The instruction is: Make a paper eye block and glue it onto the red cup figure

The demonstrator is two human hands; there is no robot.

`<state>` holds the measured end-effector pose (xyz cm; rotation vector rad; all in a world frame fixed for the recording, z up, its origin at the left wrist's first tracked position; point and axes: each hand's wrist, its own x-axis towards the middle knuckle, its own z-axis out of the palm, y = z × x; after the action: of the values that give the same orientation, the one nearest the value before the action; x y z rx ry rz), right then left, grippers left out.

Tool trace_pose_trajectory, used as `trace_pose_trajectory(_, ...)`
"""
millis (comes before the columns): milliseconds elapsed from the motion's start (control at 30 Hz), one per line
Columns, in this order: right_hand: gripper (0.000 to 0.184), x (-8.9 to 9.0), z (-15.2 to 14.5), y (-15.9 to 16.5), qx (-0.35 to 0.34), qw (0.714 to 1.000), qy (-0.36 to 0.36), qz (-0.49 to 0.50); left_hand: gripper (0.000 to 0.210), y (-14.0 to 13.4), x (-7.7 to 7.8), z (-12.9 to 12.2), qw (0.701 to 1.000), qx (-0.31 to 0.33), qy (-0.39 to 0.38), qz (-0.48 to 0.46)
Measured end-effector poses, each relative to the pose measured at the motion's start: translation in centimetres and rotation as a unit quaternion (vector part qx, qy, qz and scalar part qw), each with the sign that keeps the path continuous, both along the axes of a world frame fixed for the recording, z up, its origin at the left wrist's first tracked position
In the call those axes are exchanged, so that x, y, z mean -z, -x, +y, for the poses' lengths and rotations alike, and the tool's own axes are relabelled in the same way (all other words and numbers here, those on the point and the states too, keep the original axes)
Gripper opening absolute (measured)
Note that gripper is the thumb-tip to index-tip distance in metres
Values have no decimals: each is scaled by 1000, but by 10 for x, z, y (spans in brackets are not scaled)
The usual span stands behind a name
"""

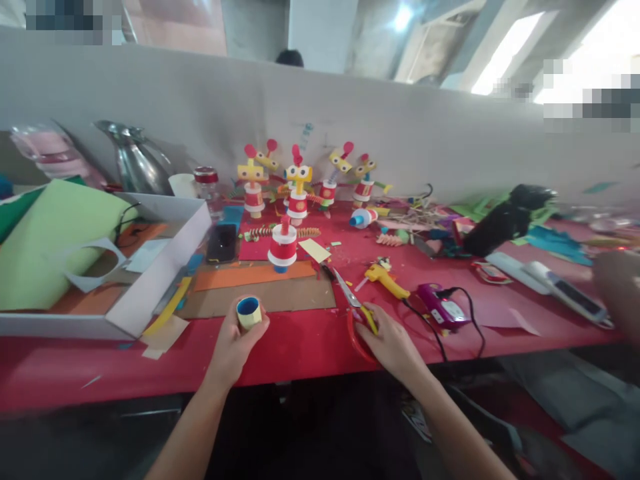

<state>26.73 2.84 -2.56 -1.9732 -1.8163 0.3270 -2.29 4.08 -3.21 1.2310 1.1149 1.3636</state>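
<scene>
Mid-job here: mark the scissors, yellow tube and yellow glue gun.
Scissors (pixel 347 291): head view, on the blades.
Yellow tube (pixel 249 321): head view, on its outer wall.
Yellow glue gun (pixel 389 283): head view, on its body.

Held in the left fingers (pixel 259 328): a short tube (pixel 251 321), pale yellow on the outer wall, deep blue on the inside. Stands nearly upright there, mouth facing up, hollow as far as can be seen. Wrapped around the lower part by the fingers, with the rim left free above them.

Held in the right fingers (pixel 375 341): a pair of scissors (pixel 352 297), silvery along the blades and yellow at the handle. Lies slantwise, handle partly covered by the fingers, blades reaching forward and leftward beyond them. Hard to tell whether the blades are parted. Points past the left fingers, well apart from the tube.
</scene>
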Motion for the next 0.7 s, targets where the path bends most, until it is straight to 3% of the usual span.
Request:
trace_pose_trajectory(200,36,-22,28,12,100,984,64,-136,24,0,3,0,1000,1,5,14)
trace_pose_trajectory(333,38,-33,37,15,92,979,76,-164,28,1,7,1,999,-3,7,40)
trace_pose_trajectory(467,34,-46,45,-8,78,976,91,-183,33,0,9,3,1000,-9,8,28)
trace_pose_trajectory(700,30,-49,77,-55,159,952,134,-226,36,0,8,3,999,2,8,32)
